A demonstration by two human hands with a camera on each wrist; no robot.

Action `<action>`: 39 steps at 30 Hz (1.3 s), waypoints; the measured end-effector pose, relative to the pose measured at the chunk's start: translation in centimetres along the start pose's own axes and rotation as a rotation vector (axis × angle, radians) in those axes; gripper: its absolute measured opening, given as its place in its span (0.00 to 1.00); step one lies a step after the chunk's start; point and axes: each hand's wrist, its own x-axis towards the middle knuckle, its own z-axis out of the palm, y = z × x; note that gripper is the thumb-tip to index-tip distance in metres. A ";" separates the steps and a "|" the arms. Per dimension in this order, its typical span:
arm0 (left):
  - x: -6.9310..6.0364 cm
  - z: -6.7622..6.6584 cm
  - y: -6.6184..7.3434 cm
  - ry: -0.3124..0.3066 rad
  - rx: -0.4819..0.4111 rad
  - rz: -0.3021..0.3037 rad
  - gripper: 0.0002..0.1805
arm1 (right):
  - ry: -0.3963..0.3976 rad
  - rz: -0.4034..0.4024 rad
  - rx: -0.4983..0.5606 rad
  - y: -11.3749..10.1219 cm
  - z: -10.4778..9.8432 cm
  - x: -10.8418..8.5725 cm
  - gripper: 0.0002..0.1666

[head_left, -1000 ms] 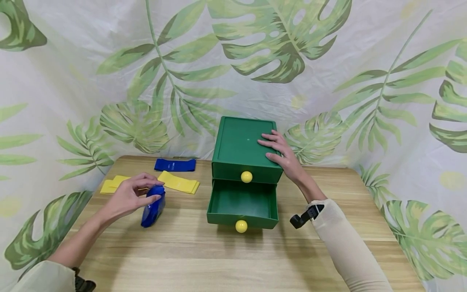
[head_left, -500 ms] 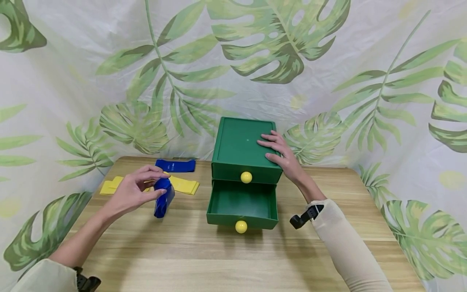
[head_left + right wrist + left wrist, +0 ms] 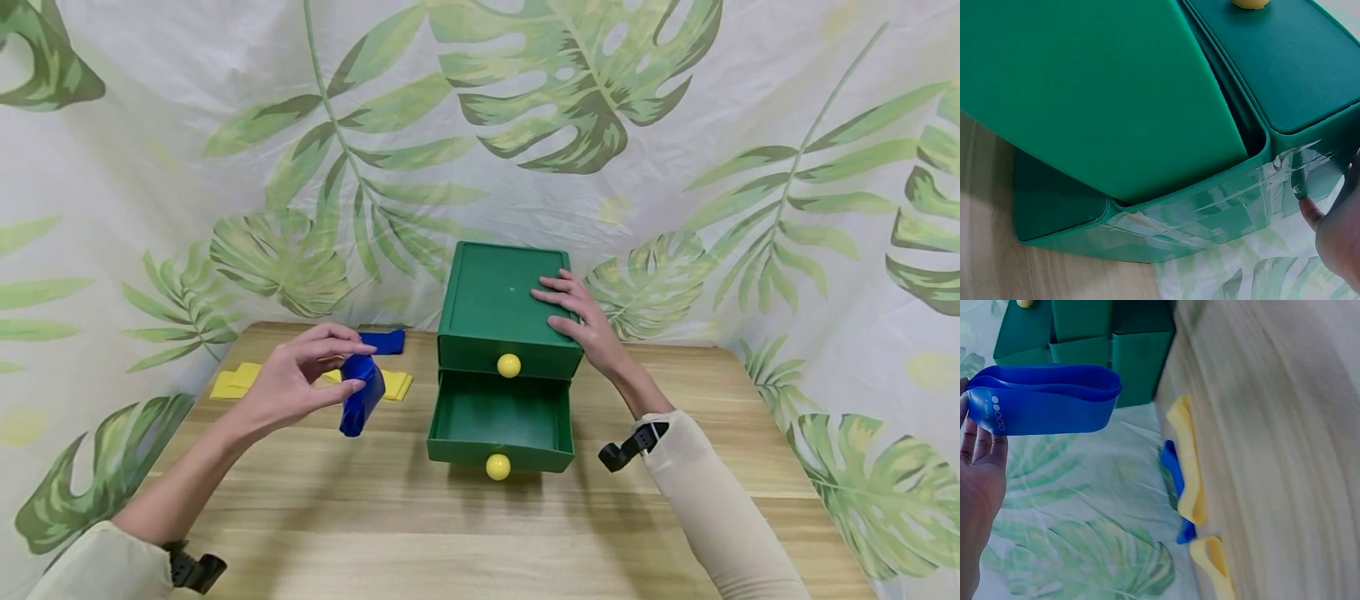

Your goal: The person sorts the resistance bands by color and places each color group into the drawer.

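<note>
My left hand (image 3: 296,379) pinches a blue loop resistance band (image 3: 362,398) between thumb and fingers, above the left part of the table. In the left wrist view the band (image 3: 1047,412) hangs open as a loop, with small white dots printed near the fingers. My right hand (image 3: 585,321) rests on the top right edge of a green drawer cabinet (image 3: 502,292). Below its top drawer, another green drawer (image 3: 501,454) is pulled out, with nothing visible inside. The right wrist view shows the cabinet's side (image 3: 1210,219), with clear tape across it.
Behind the left hand lie a flat blue band (image 3: 387,342) and a yellow band (image 3: 396,384), both partly hidden by that hand. More yellow banding (image 3: 234,382) lies farther left. The wooden table (image 3: 420,542) backs onto a leaf-patterned cloth (image 3: 405,192).
My left hand has carried the blue resistance band to the right and slightly up, toward the cabinet. The right hand stays on the cabinet, and the drawer has not moved.
</note>
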 end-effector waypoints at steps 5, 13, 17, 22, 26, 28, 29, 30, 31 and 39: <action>0.8 0.4 1.4 -0.017 -0.014 0.052 0.24 | -0.004 -0.006 -0.004 -0.2 0.1 0.0 0.27; 2.0 1.0 3.3 -0.048 -0.045 0.082 0.24 | -0.006 0.002 -0.009 -0.2 0.0 -0.1 0.27; 2.7 1.5 4.1 -0.060 -0.067 0.116 0.25 | -0.003 0.008 -0.008 -0.2 -0.1 -0.2 0.27; 3.5 2.5 5.0 -0.066 -0.090 0.132 0.24 | -0.003 0.006 -0.004 -0.2 -0.1 -0.2 0.27; 4.2 3.4 5.5 -0.072 -0.117 0.115 0.24 | -0.006 0.003 -0.004 -0.3 0.0 -0.2 0.27; 4.5 3.9 5.7 -0.072 -0.121 0.111 0.24 | -0.004 0.005 -0.002 -0.3 0.1 -0.2 0.27; 4.7 4.2 5.8 -0.073 -0.118 0.109 0.23 | -0.003 0.005 -0.001 -0.3 0.1 -0.2 0.27; 4.9 4.4 5.9 -0.072 -0.112 0.109 0.23 | -0.002 0.005 -0.001 -0.3 0.1 -0.2 0.27; 5.1 4.6 5.9 -0.071 -0.102 0.107 0.23 | 0.000 0.005 -0.001 -0.2 0.1 -0.2 0.27; 6.3 6.5 6.2 -0.082 -0.108 0.110 0.21 | 0.001 -0.006 -0.006 0.0 0.1 -0.1 0.27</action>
